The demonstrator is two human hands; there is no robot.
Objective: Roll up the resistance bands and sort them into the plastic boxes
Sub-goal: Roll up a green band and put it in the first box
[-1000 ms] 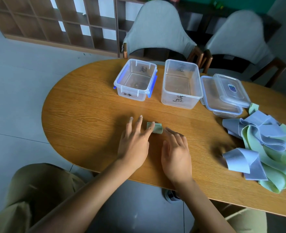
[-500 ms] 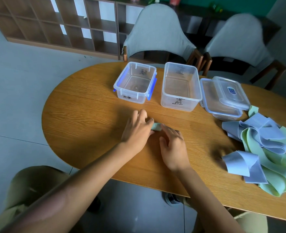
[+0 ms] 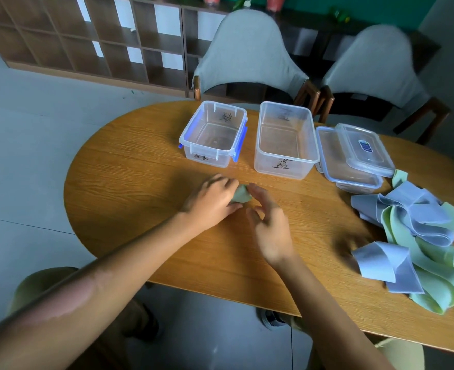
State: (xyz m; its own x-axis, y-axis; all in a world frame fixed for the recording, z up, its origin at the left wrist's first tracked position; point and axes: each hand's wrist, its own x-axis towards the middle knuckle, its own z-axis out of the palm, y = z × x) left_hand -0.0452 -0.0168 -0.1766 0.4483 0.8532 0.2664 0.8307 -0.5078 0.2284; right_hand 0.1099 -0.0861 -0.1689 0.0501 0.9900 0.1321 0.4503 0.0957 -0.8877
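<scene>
Left hand [image 3: 215, 202] grips one rolled green band [image 3: 241, 195]; right hand [image 3: 269, 225] relaxed, holding nothing. Beyond the roll, both boxes [image 3: 287, 141] empty; loose bands [image 3: 418, 241] remain.

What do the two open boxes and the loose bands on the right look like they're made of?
The two open boxes look like clear, glossy rigid plastic: the table shows through their walls. The loose bands look like a thin, matte, flexible sheet, possibly rubbery or fabric-like; they fold and curl softly without shine.
</scene>
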